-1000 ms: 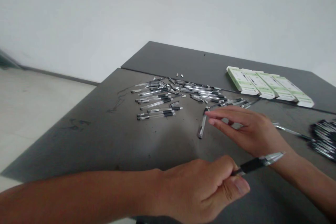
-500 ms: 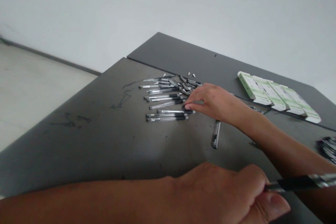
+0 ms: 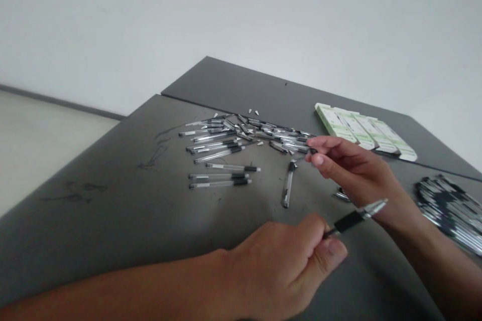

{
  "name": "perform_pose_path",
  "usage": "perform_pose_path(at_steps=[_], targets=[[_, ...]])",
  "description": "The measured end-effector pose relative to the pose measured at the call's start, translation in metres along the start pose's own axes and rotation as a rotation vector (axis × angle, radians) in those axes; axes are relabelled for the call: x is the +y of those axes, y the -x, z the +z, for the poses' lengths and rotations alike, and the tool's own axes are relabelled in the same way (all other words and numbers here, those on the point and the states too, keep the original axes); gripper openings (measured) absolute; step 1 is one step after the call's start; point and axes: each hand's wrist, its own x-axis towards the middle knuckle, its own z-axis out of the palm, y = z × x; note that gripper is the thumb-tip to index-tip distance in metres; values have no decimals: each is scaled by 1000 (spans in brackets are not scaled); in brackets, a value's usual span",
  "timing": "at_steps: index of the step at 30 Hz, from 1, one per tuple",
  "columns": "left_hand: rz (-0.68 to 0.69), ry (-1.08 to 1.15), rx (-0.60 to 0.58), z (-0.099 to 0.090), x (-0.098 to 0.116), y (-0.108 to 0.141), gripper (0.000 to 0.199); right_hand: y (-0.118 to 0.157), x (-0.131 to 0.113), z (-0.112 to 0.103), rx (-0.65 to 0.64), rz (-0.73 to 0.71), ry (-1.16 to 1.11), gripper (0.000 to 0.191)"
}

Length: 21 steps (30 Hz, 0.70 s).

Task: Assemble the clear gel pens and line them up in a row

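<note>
Gel pen in left hand, right hand near scattered pens

1. The left forearm is showing bare right out to the edge of the view.
2. The right forearm is showing bare as well, tapering into a slim wrist.
3. The left hand is showing a short, trimmed thumbnail.
4. The right hand is showing short fingernails.

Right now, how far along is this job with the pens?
The stack of pens on the right looks done. In hand: the left hand holds a pen, and the right hand pinches a small dark piece. Left: the loose pens on the table and the white tips.
</note>
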Motion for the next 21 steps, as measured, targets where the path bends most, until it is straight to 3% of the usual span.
perform_pose_path(at_steps=[4, 9, 15, 21], targets=[[-24, 33, 5, 2, -4, -2, 37, 48, 13, -6, 33, 225, -399, 41], [-108, 27, -19, 6, -8, -3, 47, 59, 18, 3, 153, 373, -809, 28], [-266, 15, -15, 10, -2, -1, 53, 63, 17, -5, 222, 353, -877, 20], [-417, -112, 22, 10, 5, 3, 58, 70, 15, -7, 206, 312, -877, 16]])
